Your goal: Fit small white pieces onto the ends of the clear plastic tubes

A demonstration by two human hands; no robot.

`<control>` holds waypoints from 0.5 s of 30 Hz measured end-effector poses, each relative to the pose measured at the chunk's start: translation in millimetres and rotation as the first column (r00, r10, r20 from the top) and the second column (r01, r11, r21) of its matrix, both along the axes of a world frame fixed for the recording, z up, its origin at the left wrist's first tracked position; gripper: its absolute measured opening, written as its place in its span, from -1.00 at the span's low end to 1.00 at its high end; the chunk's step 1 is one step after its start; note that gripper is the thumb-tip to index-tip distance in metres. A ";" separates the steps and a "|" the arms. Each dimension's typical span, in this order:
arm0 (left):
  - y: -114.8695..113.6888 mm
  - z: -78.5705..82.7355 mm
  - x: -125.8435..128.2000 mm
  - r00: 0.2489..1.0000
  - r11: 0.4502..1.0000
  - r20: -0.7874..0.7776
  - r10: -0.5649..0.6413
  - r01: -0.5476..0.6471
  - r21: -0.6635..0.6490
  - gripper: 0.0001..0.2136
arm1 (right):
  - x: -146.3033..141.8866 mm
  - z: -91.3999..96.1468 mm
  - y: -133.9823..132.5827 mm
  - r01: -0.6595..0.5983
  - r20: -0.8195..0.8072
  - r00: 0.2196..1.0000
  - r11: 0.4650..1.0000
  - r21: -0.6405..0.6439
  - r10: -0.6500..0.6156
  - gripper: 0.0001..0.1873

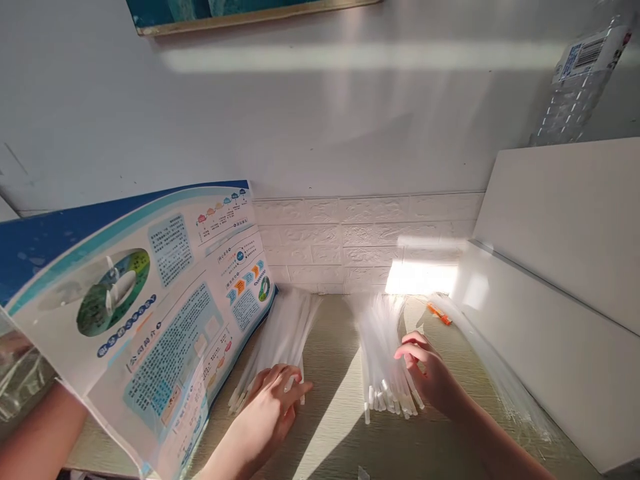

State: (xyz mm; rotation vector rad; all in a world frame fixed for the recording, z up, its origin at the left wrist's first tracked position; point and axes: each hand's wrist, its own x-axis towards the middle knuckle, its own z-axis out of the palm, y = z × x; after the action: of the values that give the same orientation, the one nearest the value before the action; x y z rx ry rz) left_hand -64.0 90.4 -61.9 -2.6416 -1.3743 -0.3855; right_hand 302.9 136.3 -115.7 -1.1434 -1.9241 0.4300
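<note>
Left bundle of long, translucent white plastic strips [287,327]: on pale wood-grain worktop [333,347], left hand [273,403] over near end. Matching right bundle [380,333]: right hand [423,373] at its edge, fingers curled. Either grip clamped: cannot tell. Step, apparently: handling bundles; next move calls for gathered fingers.

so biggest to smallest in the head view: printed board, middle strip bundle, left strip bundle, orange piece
Printed board
Middle strip bundle, left strip bundle: look alike, unranked
Orange piece

On table [333,347] — left bundle [283,323] | middle bundle [379,333] | right bundle [481,343] | poster [187,267] left of all three — wall [320,233] behind
</note>
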 end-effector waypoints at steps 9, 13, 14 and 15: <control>8.1 8.2 2.3 0.990 0.990 0.030 -0.138 0.139 -0.035 -0.75 | 0.6 0.3 1.8 -0.019 -0.027 0.999 0.999 0.032 0.019 -0.66; -1.7 19.8 7.2 0.963 0.989 0.228 -0.145 0.140 0.037 -0.71 | 1.6 2.8 0.7 -0.011 -0.024 1.000 0.999 0.043 0.012 -0.68; -4.3 24.1 10.0 0.943 0.990 0.302 -0.138 0.127 0.057 -0.72 | 1.6 3.1 0.7 -0.007 -0.023 1.000 0.999 0.050 0.008 -0.68; -6.8 28.6 13.0 0.915 0.989 0.380 -0.139 0.113 0.092 -0.73 | 1.7 3.0 1.0 -0.004 -0.021 1.000 0.998 0.059 0.005 -0.68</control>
State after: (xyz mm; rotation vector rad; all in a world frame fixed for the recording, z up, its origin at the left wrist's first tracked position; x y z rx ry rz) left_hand -51.0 83.6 -33.3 -2.7021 -1.2542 -0.9980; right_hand 304.6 137.3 -112.7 -1.0927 -1.9086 0.3843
